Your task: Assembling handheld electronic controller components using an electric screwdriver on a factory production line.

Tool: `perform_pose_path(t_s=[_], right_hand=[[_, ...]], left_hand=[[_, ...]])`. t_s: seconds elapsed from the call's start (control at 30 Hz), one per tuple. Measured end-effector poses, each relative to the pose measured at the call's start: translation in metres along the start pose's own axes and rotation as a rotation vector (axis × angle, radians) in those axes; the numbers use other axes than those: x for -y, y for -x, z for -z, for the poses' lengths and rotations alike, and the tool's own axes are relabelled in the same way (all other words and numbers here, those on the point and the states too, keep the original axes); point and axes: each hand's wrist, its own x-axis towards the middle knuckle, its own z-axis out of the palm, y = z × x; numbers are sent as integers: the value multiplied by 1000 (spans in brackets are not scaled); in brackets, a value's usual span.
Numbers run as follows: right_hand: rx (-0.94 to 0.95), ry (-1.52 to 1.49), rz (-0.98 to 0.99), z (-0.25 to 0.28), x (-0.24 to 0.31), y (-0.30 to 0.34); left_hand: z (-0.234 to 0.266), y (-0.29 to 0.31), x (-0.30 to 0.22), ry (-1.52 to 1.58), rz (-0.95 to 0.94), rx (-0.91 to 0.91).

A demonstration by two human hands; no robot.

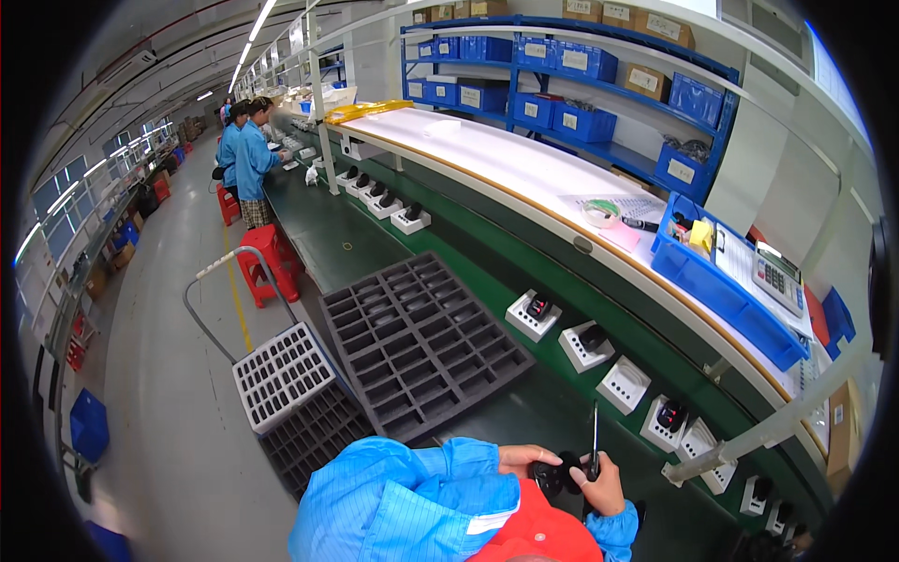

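Black rounded part, nearer than the grey foam tray and right of it, sits pinched in the left hand; the right hand grips a slim tool. The part looks light, stiff, perhaps slippery: hold its edges.

A grey floor is stretching down the left, a yellow line running along it past red stools. Strip lights are glowing under the ceiling. A blue rack is standing by a pale wall; a white shelf is rising above the green tabletop.
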Motion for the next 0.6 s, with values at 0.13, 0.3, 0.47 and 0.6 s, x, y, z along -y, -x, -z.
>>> perform_pose_path(t_s=[0.13, 0.3, 0.47, 0.6], right_hand=[[-98, -155, -3, 7, -3, 9], [324, -227, 29, 38, 6, 13], [696, -230, 37, 21, 7, -3], [699, -278, -2, 17, -5, -7]], left_hand=[[11, -6, 2, 175, -86, -171], [32, 6, -31, 94, -535, -264], [29, 17, -44, -56, -701, -468], [38, 11, -44, -142, -696, -456]])
